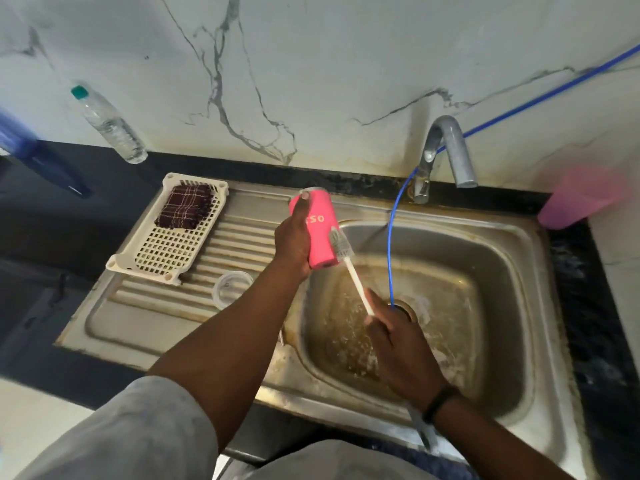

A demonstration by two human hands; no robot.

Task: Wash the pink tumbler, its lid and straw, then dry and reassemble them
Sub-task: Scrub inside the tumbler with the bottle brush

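My left hand [293,242] grips the pink tumbler [320,233] over the left edge of the sink basin [498,271], with its metal rim pointing away from me. My right hand [398,344] holds the white handle of a bottle brush [349,268], whose grey bristle head lies against the tumbler's side. The clear lid [231,289] lies on the ribbed drainboard [221,251] left of my forearm. A thin rod shows at the drainboard's front edge, partly hidden by my left arm; I cannot tell whether it is the straw.
A white slotted tray [162,251] with a dark checked cloth [185,211] sits on the drainboard. The tap [446,150] stands behind the basin, and a blue hose [391,244] runs into the drain. A pink cup [578,202] stands right, a plastic bottle [110,124] at back left.
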